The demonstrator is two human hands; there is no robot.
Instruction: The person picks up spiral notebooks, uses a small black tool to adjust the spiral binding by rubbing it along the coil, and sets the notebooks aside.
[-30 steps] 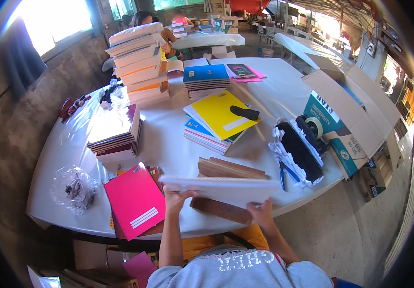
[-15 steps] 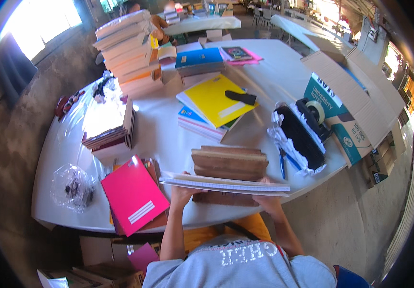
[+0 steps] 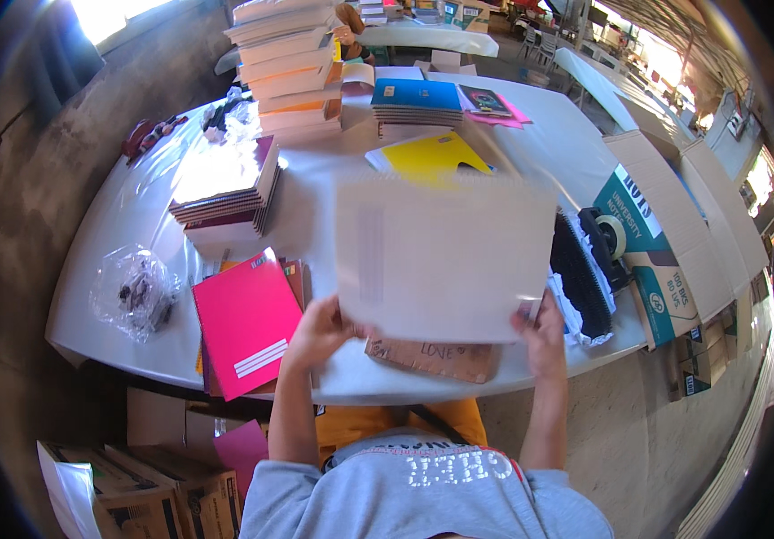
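Between both hands is a notebook, its broad pale face turned toward me and smeared by motion. My left hand grips its lower left corner, and my right hand has the lower right one. Below and partly behind it lies a brown cardboard piece with handwriting, at the table's front edge. A yellow notebook with a dark object on it is half covered by the raised notebook. Left of my left hand rests a pink notebook on other notebooks.
On the white table stand a tall stack of books, dark-edged notebooks and a blue notebook pile. Crumpled clear plastic lies left. At right are a black tray, a tape dispenser and an open carton.
The notebook has gone from nearly edge-on to showing its broad face, and now covers most of the cardboard and part of the yellow notebook. The view has shifted somewhat.
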